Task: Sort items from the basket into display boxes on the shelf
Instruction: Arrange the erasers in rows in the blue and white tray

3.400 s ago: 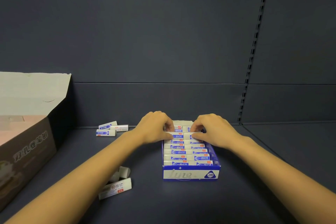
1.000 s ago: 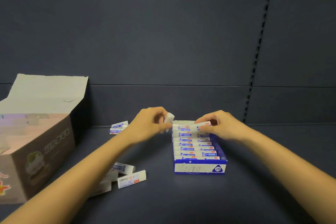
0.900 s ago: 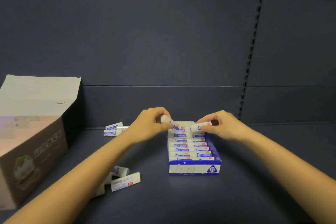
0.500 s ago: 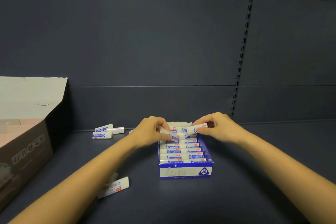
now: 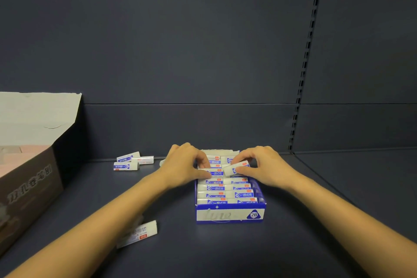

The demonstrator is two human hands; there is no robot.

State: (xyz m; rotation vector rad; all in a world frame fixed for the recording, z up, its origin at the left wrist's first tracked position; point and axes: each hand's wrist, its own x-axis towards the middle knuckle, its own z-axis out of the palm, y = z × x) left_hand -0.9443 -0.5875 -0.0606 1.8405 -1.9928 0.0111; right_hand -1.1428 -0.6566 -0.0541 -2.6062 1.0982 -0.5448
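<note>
A small blue display box [image 5: 230,215] marked 2B stands on the dark shelf, filled with two columns of white erasers in blue-and-white sleeves. My left hand [image 5: 184,166] pinches an eraser [image 5: 211,172] lying in the left column near the back. My right hand [image 5: 262,165] holds another eraser [image 5: 235,169], tilted, just above the right column. The back rows of the box are partly hidden by my fingers.
Three loose erasers [image 5: 133,161] lie near the shelf's back wall at left. One more eraser [image 5: 141,232] lies at front left, partly under my left forearm. A large brown carton [image 5: 29,178] with its flap open stands at far left.
Both hands have come down from above the box, each bringing its eraser into the back rows. The view has shifted slightly right.
</note>
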